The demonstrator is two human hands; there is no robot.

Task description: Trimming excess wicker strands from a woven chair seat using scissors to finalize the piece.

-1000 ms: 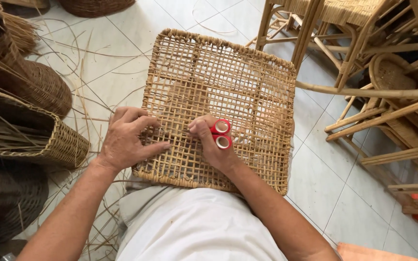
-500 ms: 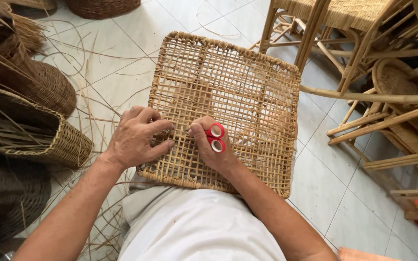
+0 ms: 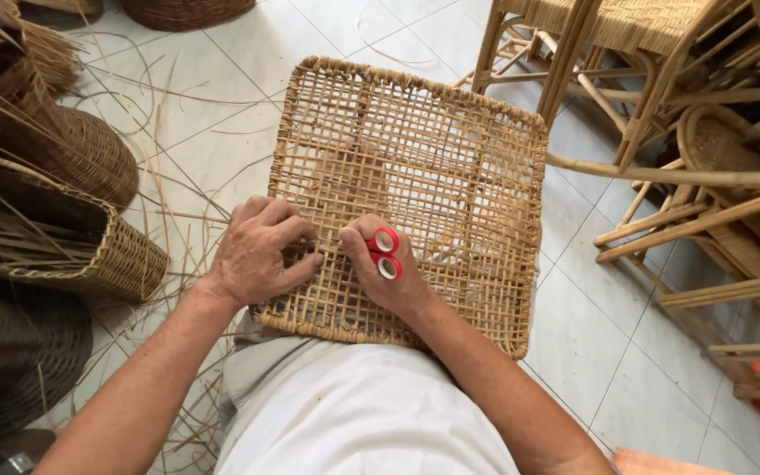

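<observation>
At your far left sit 2 woven baskets: a rounded dark brown one [image 3: 72, 149] and, nearer you, a boxy tan one [image 3: 90, 255] with loose strands inside. Thin dry reeds [image 3: 178, 220] lie scattered over the pale floor tiles [image 3: 222, 114] beside them.

Your left hand [image 3: 261, 251] lies palm down on the near left part of the woven panel [image 3: 433, 149], fingers curled loosely and bunched together, tips pressing into the weave; it grips nothing that you can make out. Just to its right, almost touching it, your right hand [image 3: 384, 268] is closed around small scissors [image 3: 386, 253], with fingers through the 2 red loops. The blades are hidden under the hand, so you cannot tell whether they are apart.

The panel is square, light tan, an open lattice of thin cane strips with a thicker wrapped border. It rests on your lap, tilted away from you, its near edge against your white shirt [image 3: 354, 413].

To the right stand cane chairs [image 3: 661, 105], smooth rounded poles of pale yellow wood, 1 with a tightly woven seat.
</observation>
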